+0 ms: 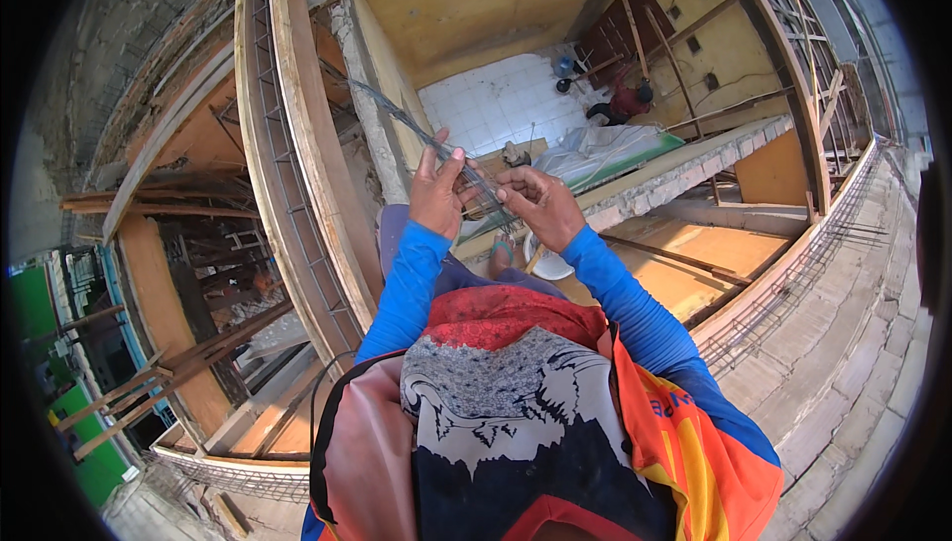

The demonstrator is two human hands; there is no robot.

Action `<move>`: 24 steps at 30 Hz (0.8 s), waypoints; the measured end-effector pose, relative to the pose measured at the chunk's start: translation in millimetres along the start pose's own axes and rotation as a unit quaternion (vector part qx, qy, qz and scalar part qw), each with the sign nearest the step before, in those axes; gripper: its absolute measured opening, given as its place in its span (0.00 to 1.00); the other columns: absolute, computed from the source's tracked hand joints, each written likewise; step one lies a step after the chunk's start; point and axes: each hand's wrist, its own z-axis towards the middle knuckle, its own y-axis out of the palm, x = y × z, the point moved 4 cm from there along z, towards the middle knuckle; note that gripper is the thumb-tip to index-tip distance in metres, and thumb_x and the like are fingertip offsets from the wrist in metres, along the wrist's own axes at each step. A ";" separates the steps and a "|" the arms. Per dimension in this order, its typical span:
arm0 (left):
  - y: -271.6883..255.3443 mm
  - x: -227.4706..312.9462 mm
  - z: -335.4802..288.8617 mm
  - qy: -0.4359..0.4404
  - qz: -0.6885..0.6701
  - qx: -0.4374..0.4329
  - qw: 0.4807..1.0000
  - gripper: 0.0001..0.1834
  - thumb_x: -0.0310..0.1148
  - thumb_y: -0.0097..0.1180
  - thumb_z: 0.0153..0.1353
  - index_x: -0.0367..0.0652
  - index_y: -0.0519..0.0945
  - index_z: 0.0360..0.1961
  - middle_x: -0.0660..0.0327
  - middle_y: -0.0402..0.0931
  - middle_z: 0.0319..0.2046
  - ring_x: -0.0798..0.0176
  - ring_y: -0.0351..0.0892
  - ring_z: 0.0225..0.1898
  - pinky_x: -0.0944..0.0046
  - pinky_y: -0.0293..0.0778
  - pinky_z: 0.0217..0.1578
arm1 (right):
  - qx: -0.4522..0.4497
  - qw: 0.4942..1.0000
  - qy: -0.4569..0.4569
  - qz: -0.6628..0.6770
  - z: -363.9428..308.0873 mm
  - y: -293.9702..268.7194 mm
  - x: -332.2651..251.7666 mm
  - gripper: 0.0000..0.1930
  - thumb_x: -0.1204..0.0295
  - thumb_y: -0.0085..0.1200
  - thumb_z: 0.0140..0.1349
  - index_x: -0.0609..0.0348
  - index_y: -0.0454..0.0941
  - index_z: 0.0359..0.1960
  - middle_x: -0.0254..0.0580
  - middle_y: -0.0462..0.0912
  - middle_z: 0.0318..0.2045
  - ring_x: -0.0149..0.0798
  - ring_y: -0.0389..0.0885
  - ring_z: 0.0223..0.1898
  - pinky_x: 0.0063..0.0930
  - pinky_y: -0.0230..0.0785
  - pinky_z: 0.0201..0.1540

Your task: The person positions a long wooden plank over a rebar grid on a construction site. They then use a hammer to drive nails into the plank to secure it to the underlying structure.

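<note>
A bundle of thin grey tie wire (402, 117) slants across in front of my body. Its far end points up and left, and its near end splays into loose strands beneath my right hand. My left hand (438, 189) is closed around the middle of the bundle. With thumb and fingers pinched together, my right hand (543, 202) grips the wires near the splayed end. The strands between its fingertips are too fine to separate by eye.
Left of me runs a wooden beam form (297, 134) with a steel rebar cage (288, 159) inside. A broken-edged wall (684, 174) crosses ahead at right. Far below lies a white tiled floor (476, 110), where another person (630, 100) crouches near timber props. Roof tiles (823, 343) slope at right.
</note>
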 end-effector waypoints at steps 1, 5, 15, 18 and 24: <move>-1.9 -0.1 0.2 0.001 0.003 0.002 1.000 0.31 0.35 0.56 0.67 0.49 0.60 0.69 0.62 0.77 0.33 0.67 0.80 0.35 0.63 0.80 0.34 | -0.004 1.000 0.008 0.014 0.2 0.5 0.7 0.17 0.69 0.59 0.63 0.65 0.77 0.50 0.39 0.82 0.36 0.29 0.80 0.37 0.24 0.74 0.41; -6.0 1.4 -2.2 0.002 0.014 0.011 1.000 0.31 0.35 0.56 0.68 0.49 0.60 0.69 0.63 0.76 0.33 0.68 0.79 0.34 0.64 0.79 0.34 | -0.019 1.000 0.000 -0.002 0.7 2.0 1.3 0.18 0.69 0.60 0.63 0.66 0.77 0.51 0.40 0.82 0.38 0.29 0.80 0.38 0.24 0.74 0.42; -4.0 3.9 -4.5 0.011 0.030 -0.021 0.999 0.34 0.36 0.55 0.68 0.47 0.56 0.71 0.68 0.71 0.35 0.70 0.76 0.38 0.64 0.78 0.37 | -0.033 0.998 0.021 0.039 2.1 4.0 4.2 0.16 0.73 0.58 0.63 0.68 0.75 0.50 0.39 0.81 0.36 0.28 0.80 0.35 0.22 0.74 0.37; -7.3 3.7 -4.5 0.006 0.038 -0.031 0.999 0.33 0.35 0.54 0.69 0.47 0.56 0.71 0.66 0.71 0.35 0.69 0.77 0.36 0.64 0.78 0.36 | -0.020 0.999 0.007 0.032 0.9 5.3 0.6 0.15 0.73 0.57 0.64 0.69 0.74 0.50 0.39 0.81 0.35 0.27 0.80 0.34 0.22 0.74 0.37; -12.8 -1.6 -2.1 0.023 0.029 0.000 0.999 0.31 0.34 0.54 0.69 0.46 0.58 0.70 0.65 0.71 0.34 0.67 0.77 0.34 0.64 0.79 0.35 | -0.003 0.999 0.002 0.045 1.0 7.5 -1.9 0.17 0.72 0.56 0.65 0.69 0.72 0.53 0.39 0.82 0.35 0.28 0.79 0.36 0.23 0.74 0.39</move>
